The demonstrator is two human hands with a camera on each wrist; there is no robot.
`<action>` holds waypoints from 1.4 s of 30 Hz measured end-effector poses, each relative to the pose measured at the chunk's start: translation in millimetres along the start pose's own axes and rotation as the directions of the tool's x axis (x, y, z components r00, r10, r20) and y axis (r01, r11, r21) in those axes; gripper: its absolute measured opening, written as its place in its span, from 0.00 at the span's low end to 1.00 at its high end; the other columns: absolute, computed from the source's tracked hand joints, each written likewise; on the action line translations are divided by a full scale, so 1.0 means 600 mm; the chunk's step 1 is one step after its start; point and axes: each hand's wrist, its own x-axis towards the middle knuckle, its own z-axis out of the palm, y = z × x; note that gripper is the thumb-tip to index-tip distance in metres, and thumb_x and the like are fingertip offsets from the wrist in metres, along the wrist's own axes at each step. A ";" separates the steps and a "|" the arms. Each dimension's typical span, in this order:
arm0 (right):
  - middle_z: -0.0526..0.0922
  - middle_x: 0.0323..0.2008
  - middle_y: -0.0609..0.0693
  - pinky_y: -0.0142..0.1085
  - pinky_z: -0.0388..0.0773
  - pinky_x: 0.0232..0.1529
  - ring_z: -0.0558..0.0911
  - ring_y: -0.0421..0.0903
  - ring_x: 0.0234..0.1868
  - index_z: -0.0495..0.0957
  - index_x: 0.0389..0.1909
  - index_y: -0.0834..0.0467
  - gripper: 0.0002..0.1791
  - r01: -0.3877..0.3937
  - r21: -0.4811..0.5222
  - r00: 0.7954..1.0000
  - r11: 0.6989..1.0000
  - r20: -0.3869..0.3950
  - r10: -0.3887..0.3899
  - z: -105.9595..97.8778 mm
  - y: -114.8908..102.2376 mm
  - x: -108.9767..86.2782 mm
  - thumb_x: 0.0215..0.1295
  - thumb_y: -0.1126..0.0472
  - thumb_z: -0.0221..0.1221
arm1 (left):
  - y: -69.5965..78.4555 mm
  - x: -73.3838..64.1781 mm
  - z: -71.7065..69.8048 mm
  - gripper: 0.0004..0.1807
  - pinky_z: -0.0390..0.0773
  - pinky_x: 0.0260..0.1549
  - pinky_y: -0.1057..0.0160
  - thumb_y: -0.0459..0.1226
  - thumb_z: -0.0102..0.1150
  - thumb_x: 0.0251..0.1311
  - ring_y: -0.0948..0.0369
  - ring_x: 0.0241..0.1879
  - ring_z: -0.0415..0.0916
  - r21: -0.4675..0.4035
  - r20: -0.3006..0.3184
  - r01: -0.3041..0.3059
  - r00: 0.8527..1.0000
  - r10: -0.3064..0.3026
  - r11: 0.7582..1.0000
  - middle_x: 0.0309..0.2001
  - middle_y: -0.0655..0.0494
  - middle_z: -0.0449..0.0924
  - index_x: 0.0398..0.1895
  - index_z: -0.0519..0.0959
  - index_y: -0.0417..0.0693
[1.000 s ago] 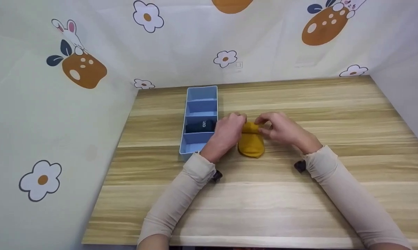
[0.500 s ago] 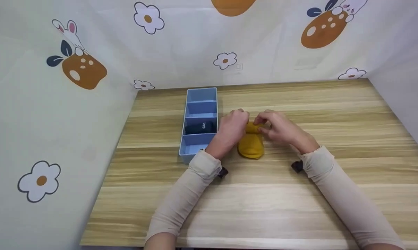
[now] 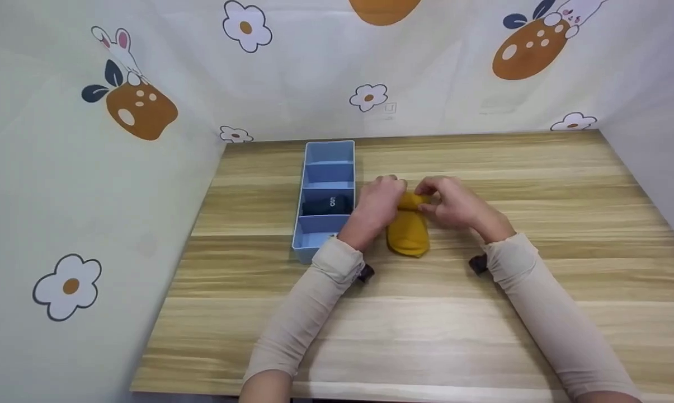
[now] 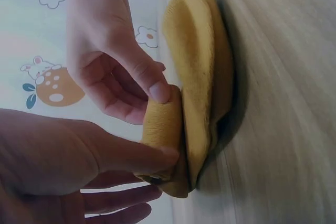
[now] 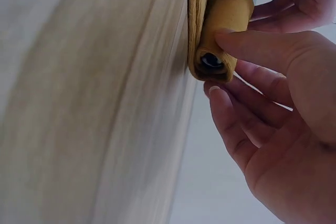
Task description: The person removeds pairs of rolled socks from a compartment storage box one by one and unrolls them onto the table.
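A mustard-yellow knit sock (image 3: 408,234) lies on the table in front of me, its far end wound into a tight roll (image 4: 161,123). My left hand (image 3: 378,202) pinches one end of this roll between thumb and fingers. At the other end, my right hand (image 3: 454,202) grips it, thumb on top and fingertips beneath. Seen from the right wrist, the roll (image 5: 229,19) has a hollow end with something dark and pale inside. The rounded toe part spreads flat toward me, in layers.
Left of the hands stands a blue divided box (image 3: 329,174) with a row of compartments. One compartment holds a dark rolled bundle (image 3: 323,206) with white lettering. The wood-grain table (image 3: 426,330) meets a patterned wall covering (image 3: 292,78) at the back and left.
The hands stay on the roll with small finger movements. My left hand has shifted slightly right and away from me. The view has also moved slightly.
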 end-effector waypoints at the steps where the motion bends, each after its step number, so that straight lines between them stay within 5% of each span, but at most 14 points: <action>1: 0.90 0.50 0.61 0.57 0.83 0.62 0.88 0.60 0.55 0.85 0.53 0.63 0.13 0.004 0.007 1.000 1.000 -0.003 -0.004 -0.001 0.001 0.000 0.69 0.68 0.69 | 0.000 0.000 0.001 0.15 0.90 0.48 0.51 0.31 0.66 0.72 0.52 0.50 0.89 0.009 -0.006 -0.003 1.000 0.003 1.000 0.53 0.50 0.88 0.58 0.86 0.50; 8: 0.91 0.53 0.61 0.58 0.85 0.60 0.90 0.61 0.54 0.86 0.58 0.58 0.16 0.017 0.047 1.000 0.999 -0.018 -0.016 -0.002 0.004 0.001 0.72 0.70 0.65 | 0.001 0.002 0.007 0.16 0.91 0.45 0.52 0.31 0.63 0.75 0.51 0.47 0.91 0.025 -0.071 0.007 0.997 -0.005 1.000 0.53 0.47 0.88 0.62 0.78 0.47; 13: 0.90 0.56 0.61 0.58 0.83 0.62 0.88 0.62 0.56 0.85 0.58 0.62 0.18 0.026 0.002 1.000 1.000 -0.006 -0.026 -0.003 0.004 0.001 0.69 0.66 0.71 | 0.002 0.005 0.007 0.14 0.90 0.47 0.52 0.34 0.60 0.77 0.51 0.47 0.90 0.099 -0.105 0.038 0.994 -0.028 0.994 0.54 0.50 0.88 0.62 0.78 0.49; 21: 0.87 0.55 0.62 0.58 0.82 0.61 0.86 0.62 0.55 0.85 0.58 0.62 0.17 0.005 -0.044 1.000 0.999 -0.014 -0.006 -0.003 0.007 0.002 0.70 0.67 0.69 | 0.002 0.007 0.004 0.16 0.89 0.52 0.52 0.35 0.61 0.78 0.52 0.50 0.89 0.087 -0.079 0.043 0.996 -0.036 0.995 0.57 0.51 0.86 0.65 0.81 0.51; 30: 0.88 0.58 0.65 0.58 0.86 0.59 0.89 0.63 0.55 0.82 0.66 0.58 0.21 -0.052 0.023 0.999 0.998 -0.007 0.052 -0.003 0.011 -0.001 0.74 0.68 0.64 | 0.005 0.005 0.004 0.15 0.90 0.48 0.56 0.26 0.54 0.78 0.50 0.44 0.90 -0.022 -0.110 -0.034 0.993 0.031 0.999 0.52 0.44 0.86 0.62 0.82 0.42; 42: 0.86 0.54 0.62 0.59 0.81 0.63 0.85 0.63 0.57 0.85 0.56 0.65 0.15 0.009 -0.038 0.998 0.999 -0.056 -0.011 0.003 0.009 0.007 0.71 0.67 0.68 | 0.004 0.008 -0.003 0.15 0.90 0.48 0.55 0.28 0.55 0.79 0.50 0.47 0.90 -0.017 -0.058 -0.017 0.998 0.016 1.000 0.52 0.45 0.87 0.61 0.84 0.46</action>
